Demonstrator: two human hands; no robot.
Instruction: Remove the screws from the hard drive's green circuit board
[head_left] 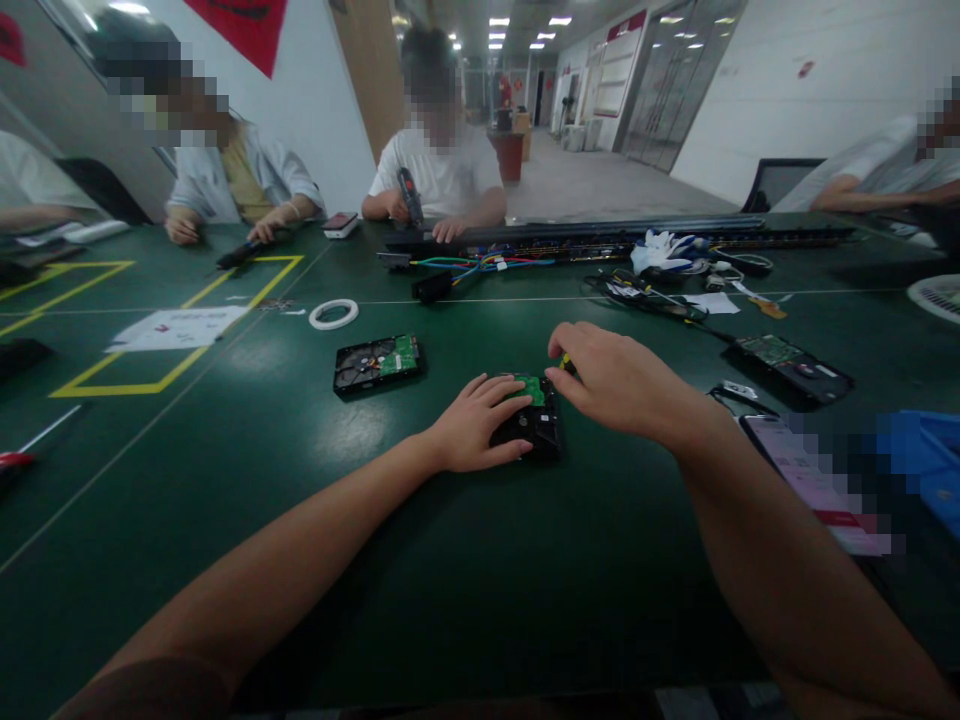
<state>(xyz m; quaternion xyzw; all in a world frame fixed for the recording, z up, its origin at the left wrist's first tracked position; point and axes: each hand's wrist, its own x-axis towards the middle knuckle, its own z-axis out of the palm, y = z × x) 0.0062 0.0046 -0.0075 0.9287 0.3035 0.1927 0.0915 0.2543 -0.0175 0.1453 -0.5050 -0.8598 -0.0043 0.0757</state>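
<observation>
A black hard drive (pixel 537 428) with a green circuit board facing up lies on the dark green table (pixel 450 560) in front of me. My left hand (pixel 480 420) rests on its left side with fingers laid over it, holding it down. My right hand (pixel 619 380) is closed around a small tool with a yellow and black handle (pixel 566 364), its tip at the drive's top right corner. Most of the tool is hidden by my fingers.
A second hard drive (pixel 377 364) lies to the left, a third (pixel 791 363) to the right. A tape roll (pixel 334 314), cables (pixel 480 266), white gloves (pixel 664 250) and a phone (pixel 814 480) are around. Three people sit at the far side.
</observation>
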